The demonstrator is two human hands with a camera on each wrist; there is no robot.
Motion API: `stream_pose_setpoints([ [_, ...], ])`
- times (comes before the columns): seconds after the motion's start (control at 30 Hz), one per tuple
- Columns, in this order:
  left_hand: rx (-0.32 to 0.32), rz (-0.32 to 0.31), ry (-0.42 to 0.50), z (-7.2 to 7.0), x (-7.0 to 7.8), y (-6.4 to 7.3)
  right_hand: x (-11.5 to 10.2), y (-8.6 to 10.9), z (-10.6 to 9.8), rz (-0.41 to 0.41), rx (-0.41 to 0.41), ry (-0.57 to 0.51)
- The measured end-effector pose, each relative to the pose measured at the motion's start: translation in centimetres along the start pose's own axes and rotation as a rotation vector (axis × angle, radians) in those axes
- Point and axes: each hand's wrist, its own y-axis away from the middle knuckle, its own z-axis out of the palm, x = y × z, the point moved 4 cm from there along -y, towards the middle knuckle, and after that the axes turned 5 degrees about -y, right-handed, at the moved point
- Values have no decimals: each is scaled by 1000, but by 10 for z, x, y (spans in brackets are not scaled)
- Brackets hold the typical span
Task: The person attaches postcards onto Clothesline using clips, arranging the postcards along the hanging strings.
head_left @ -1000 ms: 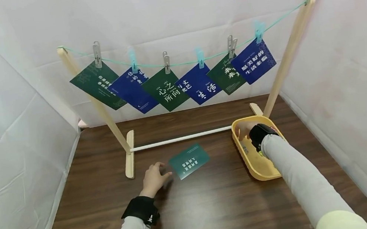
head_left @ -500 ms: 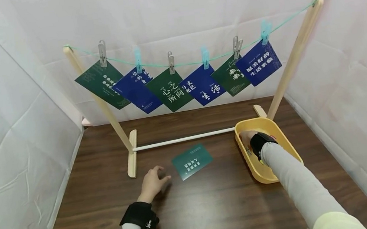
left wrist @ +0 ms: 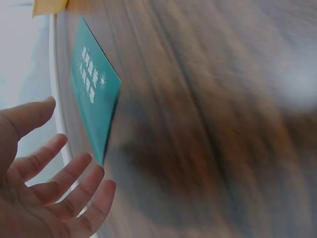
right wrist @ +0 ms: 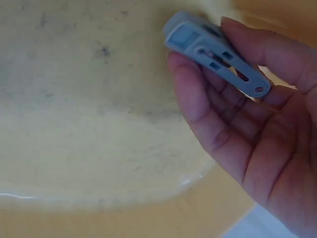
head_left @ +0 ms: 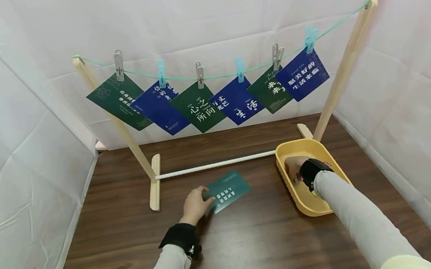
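A green card (head_left: 229, 190) with white characters lies on the dark wooden table. My left hand (head_left: 196, 205) reaches over the card's left edge in the head view. In the left wrist view the fingers are spread beside the card (left wrist: 94, 87), with nothing gripped. Inside the yellow basket (head_left: 289, 188) is my right hand (head_left: 294, 165). The right wrist view shows that hand (right wrist: 257, 114) pinching a grey clothespin (right wrist: 218, 54) between thumb and fingers, above the basket's floor.
Behind, a wooden stand (head_left: 333, 91) carries a green string (head_left: 219, 76). Blue and green cards (head_left: 201, 109) hang from it by grey and light blue clothespins (head_left: 240, 69). A white rod (head_left: 218, 165) joins the stand's feet. White cloth walls (head_left: 19, 107) enclose the table.
My left hand has moved right, up to the card's left edge. The right hand has stayed within the basket, shifting slightly. The card lies in place.
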Motion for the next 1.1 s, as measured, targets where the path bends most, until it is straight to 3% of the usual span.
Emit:
stream_pose_setpoints([
  [0.1,14,8,-33,3,8,-9,11,-10,-3,-76,-40,3],
  [0.2,9,16,-61,7,18,-19,11,-1,-11,-150,-50,54],
  [0.27,-7,13,-75,12,22,-25,3,16,-17,-203,-22,95],
  [0.3,-15,11,-79,14,24,-27,-9,35,-20,-194,13,133],
  [0.43,-34,-12,-85,22,29,-35,-33,79,-28,-332,156,218],
  [0.63,1,-56,-67,28,33,-43,-56,113,-20,-473,363,384],
  [0.7,-24,-53,-76,29,31,-46,-63,124,-12,-513,397,396],
  [0.9,-130,-67,-166,34,27,-53,-78,153,12,-522,423,318],
  [1.1,-185,-153,-192,39,30,-53,-82,173,31,-490,450,217],
])
